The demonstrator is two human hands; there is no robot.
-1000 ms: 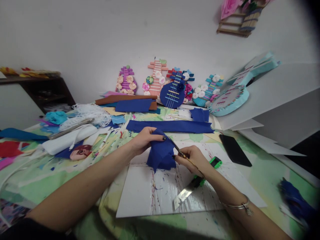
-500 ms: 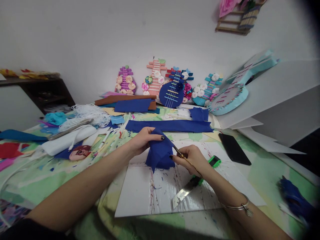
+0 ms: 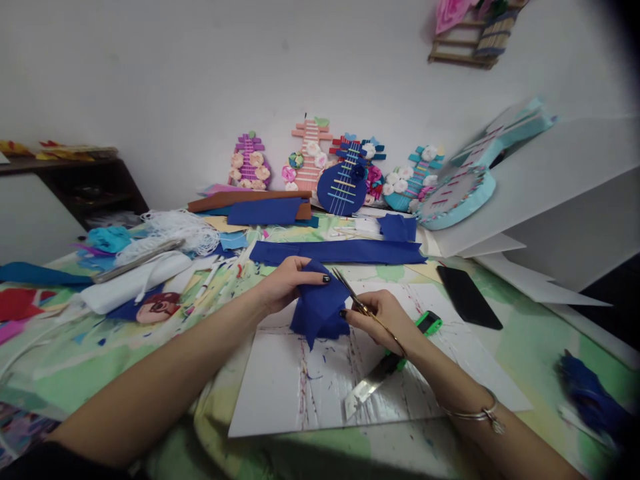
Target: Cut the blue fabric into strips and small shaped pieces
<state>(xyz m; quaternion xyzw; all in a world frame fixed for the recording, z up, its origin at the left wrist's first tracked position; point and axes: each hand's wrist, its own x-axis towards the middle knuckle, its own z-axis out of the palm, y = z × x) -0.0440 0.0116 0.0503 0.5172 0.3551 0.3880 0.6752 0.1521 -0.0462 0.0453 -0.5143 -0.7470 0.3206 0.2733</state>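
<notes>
- Blue cloth piece [image 3: 320, 301], held up over the far part of the white board [image 3: 267, 400], layered, with a pointed corner hanging to the near side; cannot tell whether in contact with the board there.
- On its far left, the left hand [image 3: 286, 285]: pinching the cloth under the thumb, with dark polish on the nail.
- On its right, the right hand [image 3: 393, 317]: grasping gold-handled scissors [image 3: 364, 308], blades slightly parted, pointing far and left, just beside the cloth's right edge; cannot tell whether touching.
- On the board, partly behind the right hand and wrist: green-and-black utility knife [image 3: 385, 369], blade out, pointing near and left.
- Also on the board: reddish and dark marks, small blue scraps.
- Just beyond, running left to right: long blue strip [image 3: 340, 252].
- To the right of the board, lying flat: black phone [image 3: 469, 297].
- To the far left: white cord [image 3: 175, 230], beside teal yarn [image 3: 109, 238].
- At the far wall, in a row: purple craft [image 3: 250, 160], pink craft [image 3: 300, 137], dark-blue craft [image 3: 330, 187], all shaped like stringed instruments.
- Underneath: green-patterned tablecloth [image 3: 543, 373].
</notes>
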